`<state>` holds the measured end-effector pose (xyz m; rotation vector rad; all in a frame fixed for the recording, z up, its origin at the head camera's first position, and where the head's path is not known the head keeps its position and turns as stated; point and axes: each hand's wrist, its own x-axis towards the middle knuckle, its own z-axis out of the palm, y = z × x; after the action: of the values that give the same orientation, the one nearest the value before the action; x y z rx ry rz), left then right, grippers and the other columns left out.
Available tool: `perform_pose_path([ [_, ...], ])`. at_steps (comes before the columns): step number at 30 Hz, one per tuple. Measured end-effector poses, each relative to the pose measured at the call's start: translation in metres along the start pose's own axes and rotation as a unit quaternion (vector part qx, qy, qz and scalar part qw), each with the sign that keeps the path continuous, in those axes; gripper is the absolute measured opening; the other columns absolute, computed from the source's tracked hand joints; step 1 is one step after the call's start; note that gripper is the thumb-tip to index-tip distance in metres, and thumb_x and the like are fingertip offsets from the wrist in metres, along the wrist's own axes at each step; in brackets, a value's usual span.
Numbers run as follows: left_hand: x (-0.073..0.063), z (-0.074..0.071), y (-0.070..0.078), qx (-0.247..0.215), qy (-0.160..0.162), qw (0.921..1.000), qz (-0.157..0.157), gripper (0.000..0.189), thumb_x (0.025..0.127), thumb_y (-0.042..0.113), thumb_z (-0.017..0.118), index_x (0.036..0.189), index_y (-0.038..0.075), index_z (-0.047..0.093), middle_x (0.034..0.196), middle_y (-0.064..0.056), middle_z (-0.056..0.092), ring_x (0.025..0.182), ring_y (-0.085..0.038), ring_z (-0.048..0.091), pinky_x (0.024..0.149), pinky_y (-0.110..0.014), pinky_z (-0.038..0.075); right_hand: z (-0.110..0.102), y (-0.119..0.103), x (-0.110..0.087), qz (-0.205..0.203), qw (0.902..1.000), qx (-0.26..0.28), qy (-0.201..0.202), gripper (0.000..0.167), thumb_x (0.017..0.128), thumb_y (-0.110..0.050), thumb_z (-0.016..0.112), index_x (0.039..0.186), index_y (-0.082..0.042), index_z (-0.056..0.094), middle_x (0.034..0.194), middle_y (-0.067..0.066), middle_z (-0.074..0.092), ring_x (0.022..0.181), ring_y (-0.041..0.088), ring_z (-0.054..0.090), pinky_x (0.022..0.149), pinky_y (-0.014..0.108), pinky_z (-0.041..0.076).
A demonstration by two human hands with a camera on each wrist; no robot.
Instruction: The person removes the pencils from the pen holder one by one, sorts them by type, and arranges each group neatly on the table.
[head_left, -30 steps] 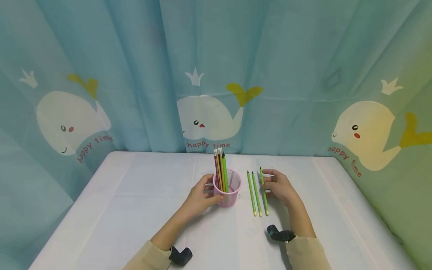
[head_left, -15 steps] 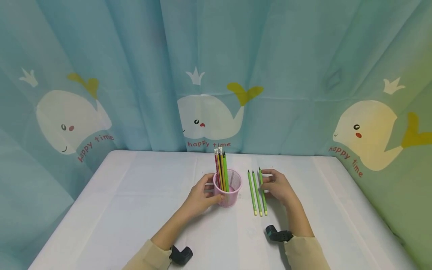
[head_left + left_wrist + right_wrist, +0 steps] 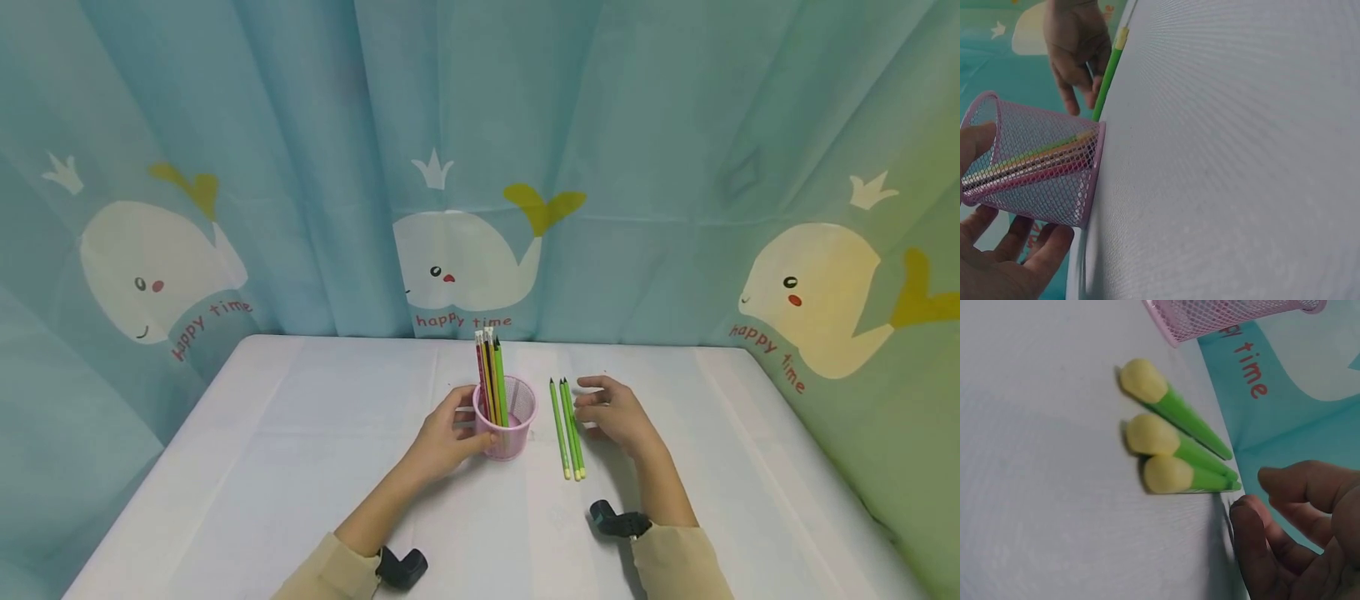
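My left hand (image 3: 444, 443) grips a pink mesh pencil cup (image 3: 507, 442) from its left side, the thumb in front and fingers behind. Inside lean several pencils (image 3: 491, 379), red, yellow-and-black and green, towards the left wall. In the left wrist view the cup (image 3: 1041, 162) stands with its base on the table. To the cup's right lie three green pencils (image 3: 568, 433), dark tips pointing away and pale yellow ends nearer me; two are side by side. Beside the rightmost one is my right hand (image 3: 617, 412), fingers loosely bent. Nothing shows between its fingers (image 3: 1250, 531) in the right wrist view.
A white-covered table (image 3: 300, 467) bears everything. Behind and around it hangs a blue-green curtain (image 3: 637, 167) printed with whales. Each wrist wears a black camera (image 3: 403, 570) below a beige sleeve (image 3: 684, 562).
The rightmost green pencil has slid left until it lies against the middle one. My right hand moved slightly left, its fingers coming off that pencil. My left hand and the cup stay put.
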<state>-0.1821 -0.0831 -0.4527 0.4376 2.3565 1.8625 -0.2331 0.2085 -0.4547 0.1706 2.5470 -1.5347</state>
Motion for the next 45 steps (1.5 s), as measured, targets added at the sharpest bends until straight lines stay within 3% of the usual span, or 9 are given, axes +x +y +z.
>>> perform_pose_path([
  [6,0.000,0.000,0.000,-0.006,0.000,1.0000,0.002,0.071,0.082,0.009,0.081,0.143,0.006,0.043,0.134,-0.019,0.055,0.121,-0.039,0.059,0.101,-0.048,0.054,0.000,-0.010,-0.004,-0.033,0.9987,0.032,-0.021,0.056,0.088,-0.005,0.070,0.141,-0.006,0.052,0.116,0.018,0.064,0.091,0.022,0.065,0.070,0.035,0.063],
  [13,-0.001,0.000,-0.004,-0.007,0.002,1.0000,0.000,0.071,0.082,0.010,0.082,0.142,0.006,0.045,0.134,-0.019,0.055,0.119,-0.037,0.059,0.100,-0.046,0.055,0.009,-0.030,-0.015,-0.120,0.9898,0.059,-0.049,0.046,0.092,-0.011,0.069,0.136,-0.007,0.056,0.118,0.021,0.064,0.096,0.025,0.064,0.073,0.032,0.061],
  [20,-0.002,-0.001,-0.001,-0.021,0.000,0.9998,0.004,0.070,0.082,0.010,0.081,0.142,0.007,0.045,0.136,-0.019,0.055,0.121,-0.038,0.058,0.101,-0.049,0.053,0.032,-0.054,-0.027,-0.235,0.9698,0.045,-0.049,0.035,0.095,-0.021,0.068,0.128,-0.011,0.064,0.130,0.012,0.064,0.122,0.028,0.058,0.101,0.047,0.052],
  [27,-0.001,-0.002,-0.001,-0.020,-0.005,0.9998,0.008,0.070,0.084,0.011,0.080,0.143,0.008,0.044,0.136,-0.018,0.054,0.121,-0.039,0.058,0.100,-0.050,0.053,0.054,-0.060,-0.033,-0.295,0.9477,0.070,-0.100,0.033,0.097,-0.016,0.064,0.129,-0.009,0.065,0.149,0.012,0.049,0.142,0.034,0.040,0.108,0.062,0.043],
  [31,-0.003,-0.002,0.008,-0.018,-0.002,0.9998,0.004,0.069,0.085,0.008,0.079,0.143,0.005,0.043,0.136,-0.020,0.054,0.122,-0.041,0.057,0.101,-0.052,0.053,0.060,-0.063,-0.036,-0.315,0.9417,0.049,-0.106,0.035,0.097,-0.016,0.063,0.132,-0.012,0.064,0.155,0.012,0.043,0.145,0.036,0.035,0.110,0.069,0.035],
  [35,-0.003,-0.001,0.012,-0.014,0.000,0.9999,0.004,0.068,0.085,0.005,0.078,0.143,0.003,0.042,0.136,-0.023,0.053,0.121,-0.043,0.057,0.100,-0.054,0.052,0.063,-0.062,-0.035,-0.326,0.9389,0.033,-0.104,0.037,0.098,-0.014,0.062,0.135,-0.009,0.062,0.155,0.010,0.044,0.144,0.036,0.036,0.109,0.069,0.036],
  [39,0.000,-0.001,-0.002,-0.011,-0.001,0.9999,0.008,0.070,0.085,0.009,0.079,0.144,0.007,0.042,0.137,-0.020,0.053,0.121,-0.041,0.058,0.099,-0.050,0.054,0.064,-0.056,-0.031,-0.332,0.9392,0.019,-0.085,0.036,0.099,-0.016,0.059,0.134,-0.010,0.062,0.149,0.009,0.050,0.141,0.035,0.041,0.108,0.065,0.040],
  [45,0.000,-0.002,-0.003,-0.006,0.000,0.9999,0.009,0.070,0.083,0.015,0.081,0.143,0.010,0.045,0.137,-0.018,0.054,0.120,-0.037,0.059,0.099,-0.047,0.055,0.061,-0.058,-0.030,-0.327,0.9437,0.027,-0.043,0.031,0.098,-0.014,0.061,0.129,-0.010,0.067,0.140,0.009,0.057,0.134,0.031,0.049,0.103,0.057,0.049],
])
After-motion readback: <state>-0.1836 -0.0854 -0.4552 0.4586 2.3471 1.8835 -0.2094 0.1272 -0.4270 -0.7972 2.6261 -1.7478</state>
